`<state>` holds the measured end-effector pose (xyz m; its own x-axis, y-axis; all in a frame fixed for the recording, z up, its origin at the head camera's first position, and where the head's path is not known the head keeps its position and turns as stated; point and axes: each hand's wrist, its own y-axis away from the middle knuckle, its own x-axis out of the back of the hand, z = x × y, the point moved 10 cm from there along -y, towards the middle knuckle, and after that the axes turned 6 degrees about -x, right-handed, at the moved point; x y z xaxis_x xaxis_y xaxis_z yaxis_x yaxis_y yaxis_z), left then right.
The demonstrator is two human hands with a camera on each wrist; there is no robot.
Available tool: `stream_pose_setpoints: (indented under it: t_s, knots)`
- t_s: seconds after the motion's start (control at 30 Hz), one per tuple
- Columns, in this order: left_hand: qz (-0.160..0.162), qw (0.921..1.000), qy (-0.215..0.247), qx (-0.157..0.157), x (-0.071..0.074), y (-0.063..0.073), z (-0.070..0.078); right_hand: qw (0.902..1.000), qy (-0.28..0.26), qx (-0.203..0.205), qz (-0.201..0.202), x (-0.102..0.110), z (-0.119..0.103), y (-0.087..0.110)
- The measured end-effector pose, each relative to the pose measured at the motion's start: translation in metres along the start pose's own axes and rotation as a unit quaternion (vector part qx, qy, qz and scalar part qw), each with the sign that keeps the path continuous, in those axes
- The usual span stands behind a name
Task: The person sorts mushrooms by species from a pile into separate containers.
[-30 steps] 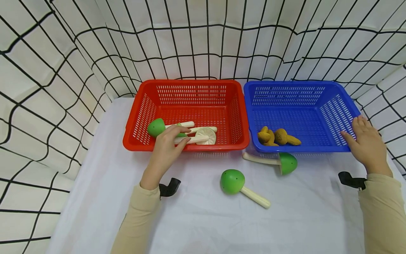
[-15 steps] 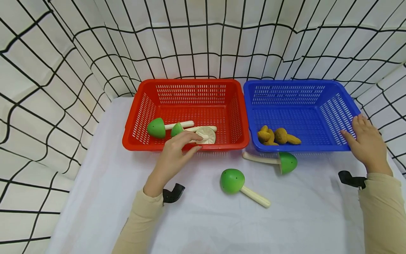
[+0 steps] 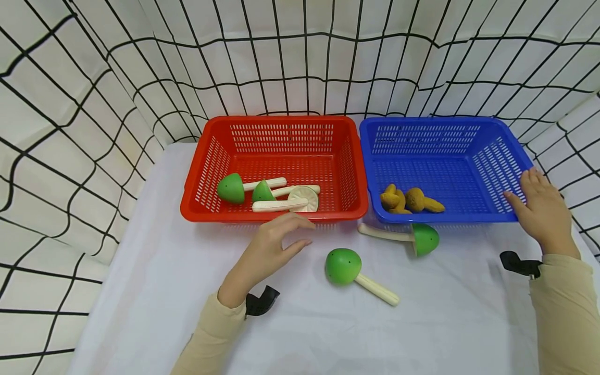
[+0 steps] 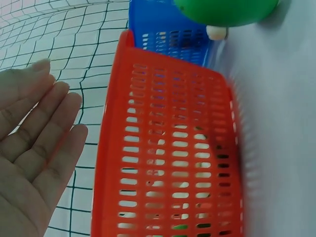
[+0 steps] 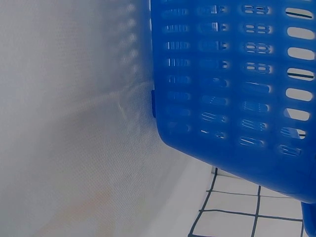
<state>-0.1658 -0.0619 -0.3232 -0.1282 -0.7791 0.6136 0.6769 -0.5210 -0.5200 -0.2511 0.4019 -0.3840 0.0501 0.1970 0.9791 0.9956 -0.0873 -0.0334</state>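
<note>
My left hand [image 3: 269,250] hovers just in front of the red basket [image 3: 347,203], fingers relaxed, with nothing in its grasp. Inside that basket lie several toy mushrooms: a green-capped one [image 3: 231,188] at the left, a smaller green-capped one [image 3: 263,191], and one with its pale cap underside [image 3: 309,197] facing up. To the right of the left hand, a green-capped toy mushroom [image 3: 344,267] rests on the white cloth. My right hand [image 3: 546,211] rests on the right rim of the blue basket [image 3: 422,140], fingers extended.
Brown toy mushrooms [image 3: 417,200] sit at the front left of the blue basket. Another green-capped mushroom [image 3: 425,240] lies against that basket's front side. The baskets stand side by side on white cloth [image 3: 300,333]. A black wire grid [image 3: 307,62] with white fabric borders the back and sides.
My left hand has let go of the mushroom with the upturned pale cap in the red basket and drawn back over the front rim, toward the right. The right hand stays put.
</note>
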Motion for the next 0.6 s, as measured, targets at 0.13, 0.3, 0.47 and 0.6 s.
stream_pose_setpoints:
  t_s: [0.13,0.3,0.47,0.6]
  knots:
    - [-0.021,0.9997,0.016,-0.003,-0.013,0.006,0.002,1.0,0.0,0.001,0.002,0.001,0.0,0.0]
    - [-0.053,0.9981,0.033,0.001,-0.03,0.013,0.001,1.0,-0.001,0.004,0.004,0.001,0.0,0.0]
    - [-0.075,0.9957,0.054,-0.003,-0.05,0.017,0.001,1.0,-0.003,0.003,0.003,0.001,0.0,0.0]
    - [-0.063,0.9959,0.063,-0.012,-0.061,0.017,0.001,1.0,-0.004,0.003,0.003,0.001,-0.001,0.0]
